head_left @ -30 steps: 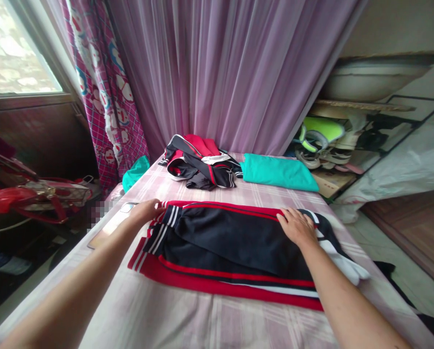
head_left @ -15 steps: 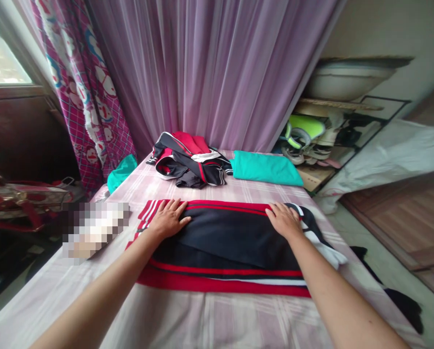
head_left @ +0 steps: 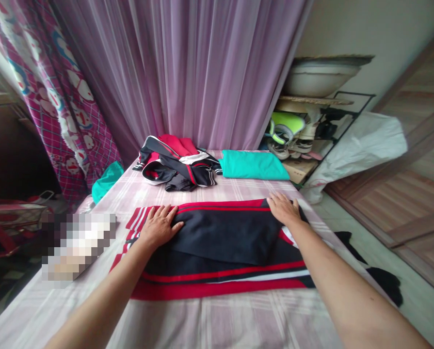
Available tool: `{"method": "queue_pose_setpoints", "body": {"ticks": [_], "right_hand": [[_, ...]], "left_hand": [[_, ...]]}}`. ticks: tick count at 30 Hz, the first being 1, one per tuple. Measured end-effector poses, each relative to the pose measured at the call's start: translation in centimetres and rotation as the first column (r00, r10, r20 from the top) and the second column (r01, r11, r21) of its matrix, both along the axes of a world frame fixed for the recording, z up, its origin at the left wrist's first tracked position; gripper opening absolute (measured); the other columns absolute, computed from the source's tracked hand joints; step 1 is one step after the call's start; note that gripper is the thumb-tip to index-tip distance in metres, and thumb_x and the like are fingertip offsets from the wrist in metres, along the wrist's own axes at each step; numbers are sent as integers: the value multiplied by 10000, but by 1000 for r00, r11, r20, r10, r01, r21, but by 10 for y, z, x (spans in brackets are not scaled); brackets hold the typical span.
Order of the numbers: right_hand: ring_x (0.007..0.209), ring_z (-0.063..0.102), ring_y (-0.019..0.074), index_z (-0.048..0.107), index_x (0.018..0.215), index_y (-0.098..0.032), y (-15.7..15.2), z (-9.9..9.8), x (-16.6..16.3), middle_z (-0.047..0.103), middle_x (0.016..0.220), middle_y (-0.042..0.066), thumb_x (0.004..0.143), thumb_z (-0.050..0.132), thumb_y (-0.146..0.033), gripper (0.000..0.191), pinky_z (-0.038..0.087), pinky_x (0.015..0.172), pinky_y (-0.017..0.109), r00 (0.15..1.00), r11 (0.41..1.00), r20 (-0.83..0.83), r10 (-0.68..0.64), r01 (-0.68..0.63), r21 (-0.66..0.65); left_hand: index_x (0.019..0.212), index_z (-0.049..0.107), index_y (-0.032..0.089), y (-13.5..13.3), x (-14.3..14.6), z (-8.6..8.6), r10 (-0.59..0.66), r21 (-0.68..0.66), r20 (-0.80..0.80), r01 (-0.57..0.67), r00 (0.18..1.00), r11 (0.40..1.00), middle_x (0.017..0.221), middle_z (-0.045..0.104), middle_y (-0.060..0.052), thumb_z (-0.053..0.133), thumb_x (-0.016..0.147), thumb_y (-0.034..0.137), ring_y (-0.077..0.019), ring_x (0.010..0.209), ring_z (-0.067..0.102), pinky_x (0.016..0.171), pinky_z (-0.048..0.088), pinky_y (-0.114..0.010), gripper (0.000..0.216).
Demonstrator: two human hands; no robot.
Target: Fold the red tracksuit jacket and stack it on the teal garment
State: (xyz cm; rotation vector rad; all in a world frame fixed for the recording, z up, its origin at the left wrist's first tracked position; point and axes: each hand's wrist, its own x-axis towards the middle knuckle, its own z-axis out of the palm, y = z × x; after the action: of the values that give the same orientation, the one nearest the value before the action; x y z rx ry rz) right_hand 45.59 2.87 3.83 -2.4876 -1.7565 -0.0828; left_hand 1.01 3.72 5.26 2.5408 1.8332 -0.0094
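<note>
Head view: left hand [head_left: 160, 227] is spread flat; right hand [head_left: 284, 209] is placed at far edge, grip can't be told. Dark garment [head_left: 217, 237] is folded over beneath both; crumpled jacket [head_left: 178, 145] beyond is left unfolded.

Two bare arms stretch forward from the lower edge of the view, sleeves out of sight, converging toward the hands. The bare left hand [head_left: 159, 227] lies palm down, fingers extended forward and thumb spread inward. The bare right hand [head_left: 284, 209] is also palm down, fingers slightly bent, pointing forward and inward, its little finger apart. Both wrists look nearly straight.
</note>
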Motion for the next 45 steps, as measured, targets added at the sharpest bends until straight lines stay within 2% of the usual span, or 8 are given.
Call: {"method": "queue_pose_setpoints", "body": {"ticks": [4, 7, 17, 28, 34, 39, 42, 45], "right_hand": [[1244, 547, 299, 568, 1404, -165, 8, 11, 35, 585, 1408, 145, 947, 309, -291, 540, 425, 1038, 445, 990, 967, -102, -96, 117, 224], [1101, 634, 313, 696, 1261, -191, 13, 17, 62, 680, 1277, 132, 899, 400, -304, 481, 492, 902, 400, 952, 971, -226, -207, 229, 75], [870, 716, 210, 809, 864, -199, 21, 11, 85, 787, 938, 55, 792, 621, -277, 216, 538, 762, 255, 904, 998, -423, -67, 55, -41], [942, 698, 278, 802, 1017, -241, 11, 13, 86, 759, 1070, 111, 823, 561, -317, 319, 508, 747, 317, 912, 949, -282, -297, 315, 19], [1093, 657, 251, 741, 1183, -280, 13, 25, 73, 708, 1241, 58, 883, 465, -255, 408, 489, 881, 318, 951, 973, -233, -204, 222, 57], [1165, 608, 354, 814, 882, -223, 25, 28, 64, 735, 1127, 144, 854, 541, -552, 428, 450, 970, 482, 992, 994, -83, -97, 92, -66], [1086, 651, 333, 785, 706, -227, 29, 19, 66, 767, 967, 102, 720, 705, -505, 290, 484, 936, 441, 930, 997, -365, -37, 59, 49], [1014, 689, 281, 779, 752, -214, 29, 8, 72, 775, 928, 65, 662, 758, -425, 230, 520, 903, 359, 726, 958, -684, 66, 146, 247]], "left_hand": [[1462, 486, 201, -3, 0, 3, -11, 59, 12, 10, 1000, 998, 1422, 567, -134, 377, 946, 586, -323, 1326, 494, 1173, 224, -492, 652], [1442, 508, 199, -6, 1, 5, -3, 79, 1, 3, 1000, 997, 1375, 597, -136, 386, 945, 582, -320, 1276, 531, 1146, 256, -478, 639], [1417, 523, 168, -10, 4, 10, 37, 115, -56, -30, 998, 993, 1368, 610, -144, 376, 957, 556, -324, 1245, 555, 1088, 288, -510, 619], [1384, 559, 143, -8, 3, 7, 47, 153, -101, -31, 994, 988, 1368, 614, -156, 383, 946, 557, -327, 1244, 563, 1077, 302, -486, 628], [1378, 561, 154, -8, 2, 6, 35, 166, -105, -17, 994, 986, 1356, 621, -158, 379, 945, 556, -330, 1215, 580, 1057, 314, -488, 618], [1389, 549, 156, -7, 2, 7, 32, 159, -108, -15, 994, 987, 1360, 618, -157, 362, 952, 554, -328, 1219, 576, 1057, 311, -495, 620], [1380, 557, 155, -8, 3, 8, 31, 152, -104, -15, 994, 988, 1353, 623, -157, 365, 952, 554, -327, 1217, 577, 1056, 314, -496, 616], [1380, 555, 148, -8, 4, 9, 33, 152, -100, -17, 994, 988, 1361, 617, -161, 366, 953, 547, -329, 1232, 568, 1062, 308, -499, 614]]}}
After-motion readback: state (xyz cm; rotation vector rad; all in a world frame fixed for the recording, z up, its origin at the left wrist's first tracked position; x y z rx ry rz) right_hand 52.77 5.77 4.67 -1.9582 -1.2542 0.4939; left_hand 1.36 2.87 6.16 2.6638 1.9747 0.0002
